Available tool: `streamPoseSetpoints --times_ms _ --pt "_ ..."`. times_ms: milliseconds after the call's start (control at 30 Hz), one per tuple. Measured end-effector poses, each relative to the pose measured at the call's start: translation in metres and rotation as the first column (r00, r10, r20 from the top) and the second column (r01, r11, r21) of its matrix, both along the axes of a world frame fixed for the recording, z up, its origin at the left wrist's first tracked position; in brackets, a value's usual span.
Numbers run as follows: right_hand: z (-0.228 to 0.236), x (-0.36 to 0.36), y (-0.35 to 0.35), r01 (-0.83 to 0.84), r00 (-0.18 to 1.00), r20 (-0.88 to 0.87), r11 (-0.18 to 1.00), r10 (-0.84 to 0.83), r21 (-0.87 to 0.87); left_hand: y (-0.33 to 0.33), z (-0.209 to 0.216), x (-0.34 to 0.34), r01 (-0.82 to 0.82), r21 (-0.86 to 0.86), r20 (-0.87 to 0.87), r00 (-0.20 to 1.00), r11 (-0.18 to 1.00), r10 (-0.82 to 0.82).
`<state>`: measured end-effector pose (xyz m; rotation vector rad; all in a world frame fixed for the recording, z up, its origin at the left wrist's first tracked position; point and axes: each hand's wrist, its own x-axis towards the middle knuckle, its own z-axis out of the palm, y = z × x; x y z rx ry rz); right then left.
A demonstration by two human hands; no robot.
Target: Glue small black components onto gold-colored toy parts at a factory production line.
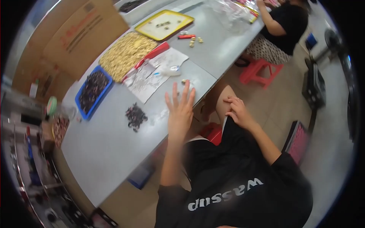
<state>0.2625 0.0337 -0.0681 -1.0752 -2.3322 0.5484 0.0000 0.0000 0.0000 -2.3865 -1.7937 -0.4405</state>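
My left hand point(181, 114) is over the near edge of the grey table with its fingers spread and nothing in them. Just past its fingertips lies a small gold-coloured piece point(184, 81). My right hand point(238, 112) rests on my bare thigh, fingers loosely bent and apart, holding nothing. Left of my left hand is a loose heap of small dark pieces point(135, 117). Beyond the fingers lie white paper sheets point(143, 90) and a small clear bottle point(169, 71) with a blue tip.
A blue tray point(110, 81) holds more dark pieces. Beside it spreads a bed of many gold-coloured pieces point(127, 53), with a yellow-rimmed tray point(146, 34) farther back. Large cardboard boxes point(80, 34) stand behind the table. Another person point(291, 24) sits at the right near a red stool point(262, 72).
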Motion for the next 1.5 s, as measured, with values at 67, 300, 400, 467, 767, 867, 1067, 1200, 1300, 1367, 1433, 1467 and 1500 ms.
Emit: streamPoseSetpoints --times_ms 67,300,400,467,767,867,1067,1200,1300,1367,1433,1467,1500 --pt "-0.005 0.018 -0.003 0.086 0.996 -0.030 0.994 -0.088 -0.067 0.002 0.006 0.001 -0.021 -0.059 0.130 0.991 0.998 0.029" --pt "-0.072 0.106 -0.020 0.389 0.703 -0.445 0.824 -0.555 -0.413 0.008 0.007 0.018 -0.083 -0.099 0.123 0.988 0.992 0.095" --pt "-0.143 0.167 -0.035 0.514 0.487 -0.432 0.649 -0.759 -0.561 0.009 0.003 0.025 -0.110 -0.057 -0.014 0.994 0.992 0.110" --pt "-0.199 0.213 -0.052 0.581 0.389 -0.365 0.533 -0.846 -0.615 0.011 -0.001 0.031 -0.121 -0.047 -0.078 0.990 0.992 0.117" --pt "-0.425 0.329 -0.101 0.781 0.128 0.498 -0.222 -0.857 -0.583 0.011 -0.021 0.025 -0.208 0.050 -0.525 0.827 0.977 0.203" --pt "-0.478 0.348 -0.074 0.793 0.120 0.522 -0.235 -0.844 -0.562 0.010 -0.021 0.021 -0.269 -0.067 -0.717 0.683 0.961 0.141" --pt "-0.546 0.385 -0.021 0.842 0.196 0.527 -0.133 -0.827 -0.522 0.027 -0.015 0.036 0.030 -0.096 -0.675 0.732 0.995 -0.088" --pt "-0.572 0.404 -0.002 0.794 0.224 0.590 -0.206 -0.776 -0.572 0.017 -0.019 0.020 -0.083 -0.117 -0.694 0.719 0.990 -0.022" --pt "-0.597 0.414 0.005 0.797 0.246 0.604 -0.197 -0.758 -0.571 -0.006 -0.016 -0.009 -0.175 -0.111 -0.709 0.704 0.978 0.045" --pt "-0.620 0.416 0.005 0.792 0.284 0.624 -0.189 -0.728 -0.581 -0.021 -0.009 -0.030 -0.190 -0.129 -0.728 0.684 0.973 0.037" --pt "-0.646 0.420 0.005 0.856 0.275 0.573 -0.074 -0.772 -0.511 -0.033 0.003 -0.048 -0.227 -0.169 -0.766 0.642 0.959 0.017" --pt "-0.659 0.422 0.005 0.850 0.292 0.573 -0.067 -0.766 -0.522 -0.035 0.010 -0.059 -0.207 -0.209 -0.797 0.602 0.956 -0.044" --pt "-0.670 0.429 0.006 0.851 0.323 0.580 -0.038 -0.748 -0.523 -0.035 0.015 -0.068 -0.162 -0.252 -0.836 0.533 0.954 -0.130"
